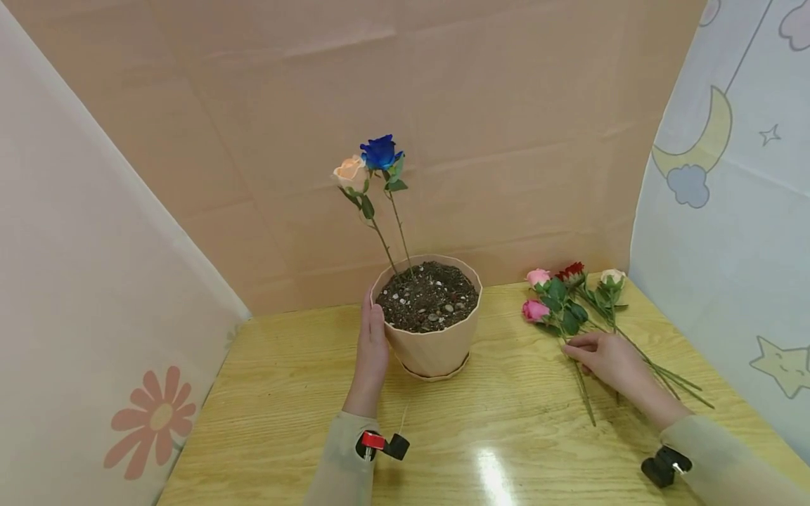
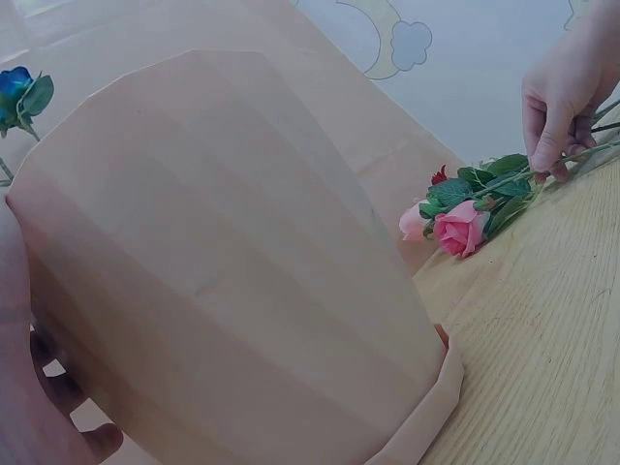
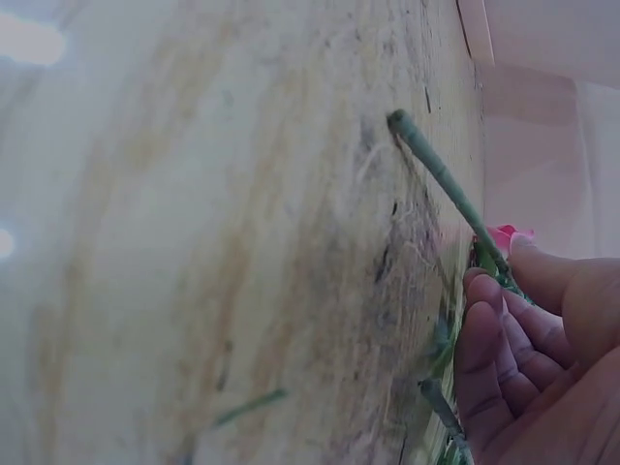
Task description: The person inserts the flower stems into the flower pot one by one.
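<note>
A flower pot (image 1: 436, 348) filled with dark soil stands on the table, with a peach rose (image 1: 351, 174) and a blue rose (image 1: 380, 152) upright in it. My left hand (image 1: 372, 344) rests against the pot's left side, thumb near the rim; the left wrist view shows the pot wall (image 2: 223, 252) close up. To the right, my right hand (image 1: 607, 358) pinches the green stem (image 3: 446, 184) of a pink rose (image 1: 535, 310) between thumb and fingers. That rose's bloom (image 2: 460, 229) also shows in the left wrist view, low over the table.
Beside the pinched stem lie a light pink rose (image 1: 538, 277), a red flower (image 1: 571, 273) and a cream rose (image 1: 612, 277), their stems crossing toward the front right. The wooden table (image 1: 272, 407) is bordered by a peach backdrop (image 1: 285, 140) and patterned side cloths.
</note>
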`<state>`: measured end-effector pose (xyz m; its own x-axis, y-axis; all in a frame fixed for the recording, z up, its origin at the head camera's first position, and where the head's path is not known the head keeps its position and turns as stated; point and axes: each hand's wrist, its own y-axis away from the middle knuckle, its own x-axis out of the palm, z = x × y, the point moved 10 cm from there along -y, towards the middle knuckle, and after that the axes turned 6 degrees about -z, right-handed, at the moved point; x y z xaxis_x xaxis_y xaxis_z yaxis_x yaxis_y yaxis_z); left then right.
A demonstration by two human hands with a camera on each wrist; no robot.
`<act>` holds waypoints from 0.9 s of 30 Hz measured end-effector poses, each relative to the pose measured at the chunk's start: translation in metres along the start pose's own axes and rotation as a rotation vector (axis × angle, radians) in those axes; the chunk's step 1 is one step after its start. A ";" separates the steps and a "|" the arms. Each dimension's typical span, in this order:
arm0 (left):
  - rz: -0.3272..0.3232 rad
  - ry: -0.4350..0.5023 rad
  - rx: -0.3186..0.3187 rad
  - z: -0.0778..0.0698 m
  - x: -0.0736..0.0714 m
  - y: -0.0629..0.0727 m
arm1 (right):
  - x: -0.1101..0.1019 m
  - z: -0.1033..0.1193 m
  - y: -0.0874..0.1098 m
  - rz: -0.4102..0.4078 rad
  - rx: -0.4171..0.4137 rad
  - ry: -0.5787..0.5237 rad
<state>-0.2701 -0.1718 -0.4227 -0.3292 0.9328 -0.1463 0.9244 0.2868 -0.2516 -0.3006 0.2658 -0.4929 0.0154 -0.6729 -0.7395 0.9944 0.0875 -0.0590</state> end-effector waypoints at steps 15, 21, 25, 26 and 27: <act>-0.012 -0.006 -0.007 0.002 -0.001 0.000 | -0.010 0.009 0.005 -0.016 0.011 -0.004; 0.002 0.001 -0.005 0.001 -0.001 0.001 | -0.021 0.027 0.007 -0.057 -0.027 -0.043; 0.002 0.003 -0.015 0.001 -0.001 0.000 | -0.032 0.040 0.006 -0.078 -0.048 -0.061; 0.003 0.005 -0.018 0.001 -0.001 0.000 | -0.034 0.043 0.006 -0.081 -0.053 -0.063; 0.003 0.007 -0.021 0.001 0.000 0.000 | -0.036 0.046 0.005 -0.085 -0.053 -0.066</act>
<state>-0.2702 -0.1724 -0.4240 -0.3251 0.9352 -0.1402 0.9293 0.2884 -0.2306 -0.2914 0.2565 -0.4357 -0.0597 -0.7265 -0.6846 0.9855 0.0662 -0.1562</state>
